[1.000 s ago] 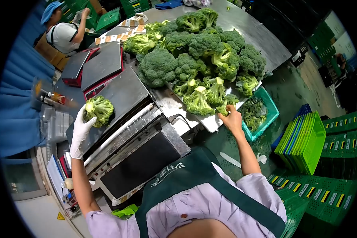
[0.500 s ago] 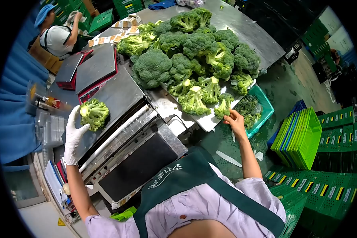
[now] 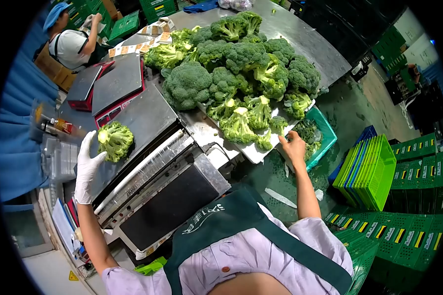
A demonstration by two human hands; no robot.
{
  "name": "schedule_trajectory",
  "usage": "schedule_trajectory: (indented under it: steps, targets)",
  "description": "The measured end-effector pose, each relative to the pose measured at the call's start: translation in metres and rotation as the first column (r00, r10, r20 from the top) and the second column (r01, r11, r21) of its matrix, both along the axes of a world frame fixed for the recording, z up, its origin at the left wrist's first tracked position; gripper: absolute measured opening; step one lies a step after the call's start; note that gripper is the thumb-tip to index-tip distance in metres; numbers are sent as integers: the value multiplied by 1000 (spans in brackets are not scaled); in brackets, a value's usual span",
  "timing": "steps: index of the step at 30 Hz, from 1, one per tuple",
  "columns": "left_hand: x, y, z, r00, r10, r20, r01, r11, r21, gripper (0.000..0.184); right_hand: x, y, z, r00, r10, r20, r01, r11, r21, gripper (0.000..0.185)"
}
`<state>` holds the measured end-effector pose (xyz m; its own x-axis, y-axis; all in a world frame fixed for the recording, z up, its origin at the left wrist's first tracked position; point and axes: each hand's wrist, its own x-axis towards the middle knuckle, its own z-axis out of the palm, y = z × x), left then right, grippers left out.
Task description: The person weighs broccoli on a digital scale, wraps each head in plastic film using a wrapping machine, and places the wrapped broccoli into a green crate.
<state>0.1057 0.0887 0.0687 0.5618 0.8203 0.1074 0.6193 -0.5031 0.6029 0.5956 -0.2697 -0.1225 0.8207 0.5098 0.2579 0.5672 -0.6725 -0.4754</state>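
Note:
My left hand (image 3: pixel 88 164), in a white glove, is open with thumb and fingers apart. Just right of it, a cut broccoli head (image 3: pixel 115 141) lies stem toward the fingers on the metal top of the wrapping machine (image 3: pixel 138 115). My bare right hand (image 3: pixel 294 148) is at the near edge of a white board (image 3: pixel 255 155), its fingertips closed at the base of a small broccoli floret (image 3: pixel 279 123). Another small floret (image 3: pixel 264 141) lies left of that hand. Beyond it rises a large pile of broccoli (image 3: pixel 241 56).
A teal-lined bin (image 3: pixel 329 143) with broccoli pieces stands right of the board. Stacked lime baskets (image 3: pixel 374 172) and green crates (image 3: pixel 398 236) are at right. Scales (image 3: pixel 117 83) and labels (image 3: pixel 140 47) are at upper left, near a co-worker (image 3: pixel 71 46) in a blue cap.
My right hand has moved slightly up and away from the near-edge floret on the left, and the small floret at its fingertips has shifted. My left hand stays beside the broccoli head.

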Motion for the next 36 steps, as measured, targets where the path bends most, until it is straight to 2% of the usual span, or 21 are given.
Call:
schedule_trajectory:
  steps: [4,6,7,8,10,11,12,13,14,20,22,24,26,28,29,30,31,32,33,34,36]
  targets:
    - [1,-4,10,999,39,-28,-38,999,20,66,8,3,-17,994,25,-104,-25,1000,-4,32]
    - [-4,-8,11,1000,12,-3,-12,1000,15,65,5,-4,-12,986,-38,-161,68,980,186,30]
    - [-5,-13,15,999,27,-21,-26,999,40,63,5,-7,-3,943,-82,-322,153,967,201,30]
    - [-4,-18,19,999,23,-23,-23,999,37,63,5,-12,1,899,-43,-435,175,947,269,28]
    - [0,-28,26,999,-13,-52,21,985,173,62,-3,-17,25,728,121,-674,250,870,426,26]
    - [8,-37,30,997,-22,-69,39,967,254,61,-8,-18,38,728,119,-675,252,870,424,26]
    - [20,-50,37,997,-21,-70,38,967,253,61,-15,-17,53,648,217,-730,253,843,475,25]
    - [36,-66,45,997,-54,-62,73,935,347,61,-21,-14,67,558,317,-767,259,812,524,25]
    - [51,-82,50,995,-84,-59,102,893,439,60,-29,-10,79,554,322,-768,254,813,524,25]
    - [124,-149,27,892,-451,-26,419,803,424,62,-76,26,125,277,572,-772,13,801,598,24]
    - [144,-156,11,851,-522,51,463,793,396,64,-93,43,135,108,597,-795,-37,802,597,21]
    - [156,-153,-8,749,-656,95,574,713,403,65,-107,62,142,-35,597,-801,-168,787,594,19]
    - [153,-159,-23,775,-622,115,530,738,418,65,-123,81,150,-171,558,-812,-300,756,582,21]
    - [139,-158,-30,799,-499,335,416,861,292,62,-141,99,163,-241,515,-822,-393,723,568,27]
    - [130,-156,-34,784,-434,444,394,900,185,60,-150,108,169,-258,519,-815,-395,713,579,32]
    - [116,-159,-25,831,-261,491,336,939,-69,57,-157,116,178,-256,528,-810,-416,696,585,35]
    - [107,-160,-23,779,-31,626,294,900,-321,56,-165,126,177,-162,606,-778,-467,647,602,33]
    - [99,-160,-20,695,218,685,293,784,-547,55,-172,135,177,-70,682,-728,-517,600,611,31]
    - [87,-154,-18,721,228,654,255,790,-557,52,-182,144,180,47,727,-685,-559,587,585,25]
    - [73,-148,-23,661,454,598,300,571,-764,47,-187,155,177,102,788,-607,-625,525,577,20]
    - [49,-144,-34,509,616,601,426,426,-798,45,-206,177,185,164,846,-508,-712,458,532,20]
